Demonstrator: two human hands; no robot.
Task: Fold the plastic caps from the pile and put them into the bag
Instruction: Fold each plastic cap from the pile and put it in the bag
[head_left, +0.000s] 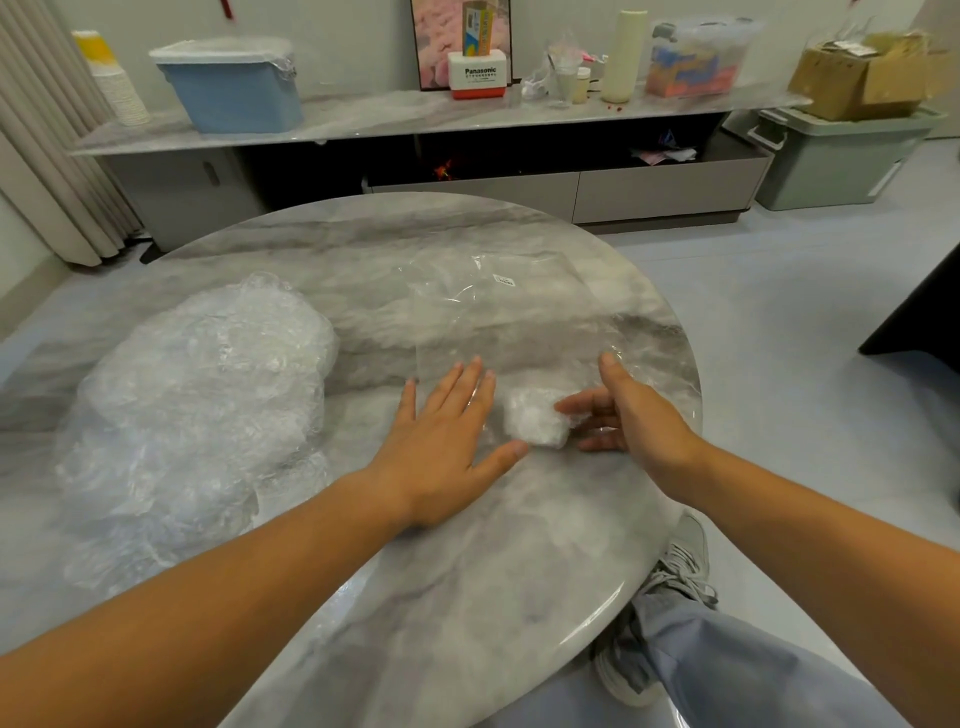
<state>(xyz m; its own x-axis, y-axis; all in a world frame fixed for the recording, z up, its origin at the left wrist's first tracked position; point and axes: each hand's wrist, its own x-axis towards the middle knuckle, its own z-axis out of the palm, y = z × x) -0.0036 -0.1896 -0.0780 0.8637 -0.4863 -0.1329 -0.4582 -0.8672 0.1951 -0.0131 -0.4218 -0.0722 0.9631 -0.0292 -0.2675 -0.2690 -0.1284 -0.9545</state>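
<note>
folded plastic cap (535, 423): small white wad, low on the clear bag (498, 312), between both hands; whether it is inside the film or under it cannot be told.
right hand (634, 410): fingers (571, 405) nearly straight, tips against the cap's right side, gripping nothing; likely nudging it inward.
left hand (447, 441): flat, fingers spread, pressing the bag down, apparently so the film stays put.
pile of plastic caps (197, 405): crumpled, well to the left on the marble tabletop (467, 597), within reach.
</note>
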